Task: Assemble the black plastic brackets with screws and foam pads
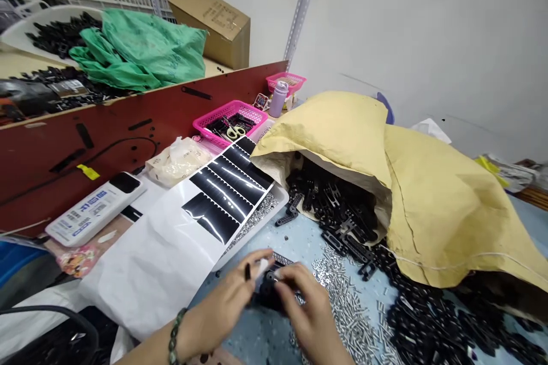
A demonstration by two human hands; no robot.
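At the front of the blue table, my left hand (233, 288), with a beaded bracelet on its wrist, grips a black plastic part (269, 291) from the left. Something white (262, 267) shows at its fingers; whether it is a wrap or a loose piece I cannot tell. My right hand (310, 302) pinches the same part from the right, thumb and forefinger together. The fingers hide much of the part. Loose silver screws (342, 296) lie just right of my right hand. Behind the hands is a tray (280, 197) of small metal pieces, partly covered by a sheet printed with black strips (226, 194).
Two yellow paper sacks (334, 125) spill black plastic parts (436, 319) onto the table at the right. A pink basket (203, 128) holds scissors. A phone (124, 182) rests on a white box (92, 211) beside the red board (171, 120). A purple bottle (278, 100) stands behind.
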